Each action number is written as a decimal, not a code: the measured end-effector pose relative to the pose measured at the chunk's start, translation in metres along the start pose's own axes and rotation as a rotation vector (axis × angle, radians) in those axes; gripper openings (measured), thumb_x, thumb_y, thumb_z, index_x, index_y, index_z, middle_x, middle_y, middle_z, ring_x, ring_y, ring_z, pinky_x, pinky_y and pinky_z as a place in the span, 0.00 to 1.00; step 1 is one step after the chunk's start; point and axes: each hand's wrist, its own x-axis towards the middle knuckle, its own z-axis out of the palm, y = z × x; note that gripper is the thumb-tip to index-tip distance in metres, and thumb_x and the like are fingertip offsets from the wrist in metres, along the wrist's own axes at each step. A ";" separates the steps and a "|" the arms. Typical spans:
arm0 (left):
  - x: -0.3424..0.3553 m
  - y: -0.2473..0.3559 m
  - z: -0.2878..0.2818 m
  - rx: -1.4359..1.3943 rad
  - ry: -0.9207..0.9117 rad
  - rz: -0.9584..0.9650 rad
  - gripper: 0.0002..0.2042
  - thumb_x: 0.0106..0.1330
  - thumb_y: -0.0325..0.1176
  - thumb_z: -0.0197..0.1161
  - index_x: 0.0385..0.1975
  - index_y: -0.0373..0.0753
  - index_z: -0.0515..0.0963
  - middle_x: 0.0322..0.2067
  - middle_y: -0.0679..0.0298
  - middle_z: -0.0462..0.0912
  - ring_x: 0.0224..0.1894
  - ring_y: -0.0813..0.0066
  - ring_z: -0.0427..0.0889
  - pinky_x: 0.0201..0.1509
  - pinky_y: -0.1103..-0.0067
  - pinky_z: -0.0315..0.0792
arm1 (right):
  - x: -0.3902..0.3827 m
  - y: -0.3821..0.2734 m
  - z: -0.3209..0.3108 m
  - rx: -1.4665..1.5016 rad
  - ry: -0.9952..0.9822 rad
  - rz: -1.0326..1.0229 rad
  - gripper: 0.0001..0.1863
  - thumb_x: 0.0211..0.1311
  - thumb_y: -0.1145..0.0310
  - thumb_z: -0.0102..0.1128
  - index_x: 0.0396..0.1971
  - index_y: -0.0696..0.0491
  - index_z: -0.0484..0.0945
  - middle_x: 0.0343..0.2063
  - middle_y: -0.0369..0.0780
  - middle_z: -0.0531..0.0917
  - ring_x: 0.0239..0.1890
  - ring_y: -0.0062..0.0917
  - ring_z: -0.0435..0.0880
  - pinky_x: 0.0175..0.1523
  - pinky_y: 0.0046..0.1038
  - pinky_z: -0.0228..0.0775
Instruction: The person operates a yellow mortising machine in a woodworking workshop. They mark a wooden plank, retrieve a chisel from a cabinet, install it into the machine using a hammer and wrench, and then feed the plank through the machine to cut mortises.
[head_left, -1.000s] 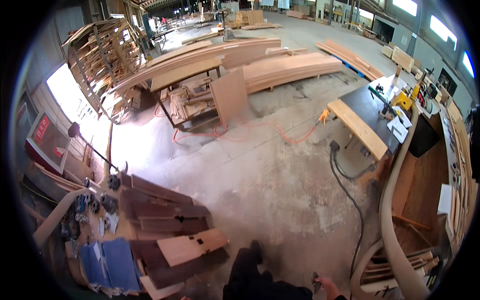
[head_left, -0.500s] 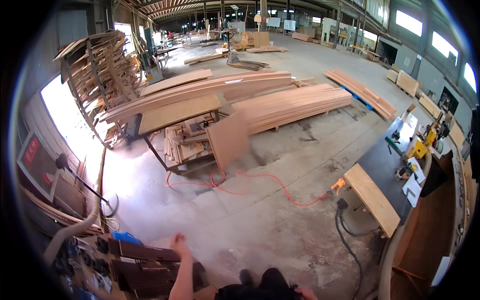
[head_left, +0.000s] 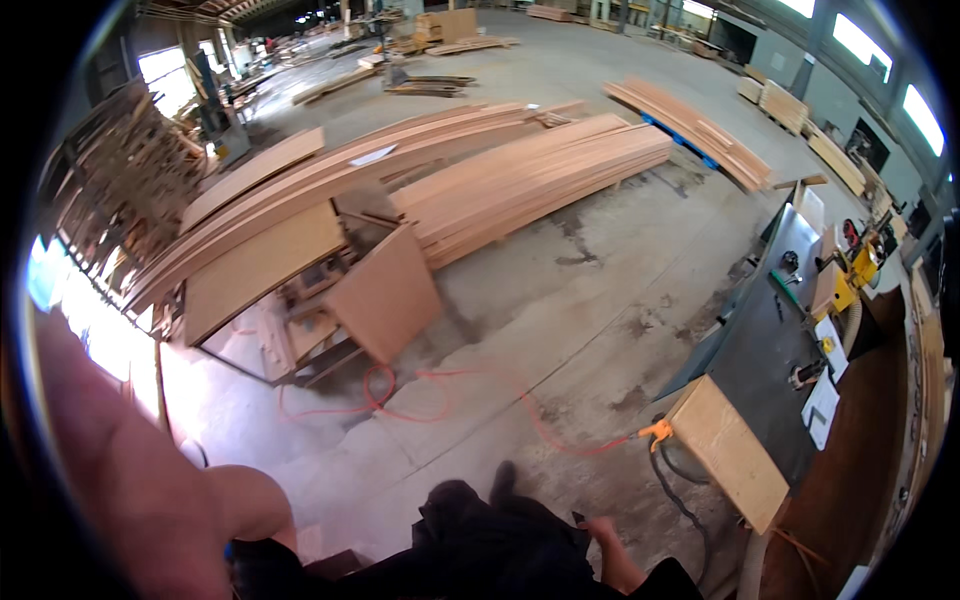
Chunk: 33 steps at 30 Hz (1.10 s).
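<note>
The person's right hand [head_left: 603,530] is low in the view, just right of the dark clothing [head_left: 500,535], with its fingers apparently closed around a small dark object [head_left: 579,519]. Only a short end of that object shows past the fingers, on the side toward the body, so its full shape and kind cannot be told. Judging by how it sits in one hand, it is probably light, and its crisp edge suggests something stiff rather than soft; whether it is slippery or fragile cannot be told. A hold around the covered part, leaving the bare end free, would seem the surest. The left forearm [head_left: 150,480] rises close to the camera along the left rim, large and blurred; the left hand cannot be made out, so whether its fingers are open, closed or holding anything cannot be told. Beyond the right hand, well apart from it, a light wooden board [head_left: 728,455] lies at the near end of a dark table [head_left: 750,400]. An orange air gun [head_left: 657,430] on a red hose [head_left: 560,445] is just beside the board's left edge, and a black cable [head_left: 685,510] hangs below. Farther off, long planks [head_left: 530,185] lie stacked across the floor.
</note>
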 end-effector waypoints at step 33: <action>0.291 -0.625 0.965 -0.810 0.023 0.369 0.23 0.69 0.38 0.57 0.61 0.34 0.68 0.50 0.58 0.76 0.46 0.67 0.76 0.55 0.74 0.68 | 0.639 -0.078 -0.644 0.959 0.356 0.576 0.17 0.55 0.54 0.64 0.32 0.54 0.88 0.34 0.43 0.88 0.39 0.31 0.86 0.45 0.36 0.76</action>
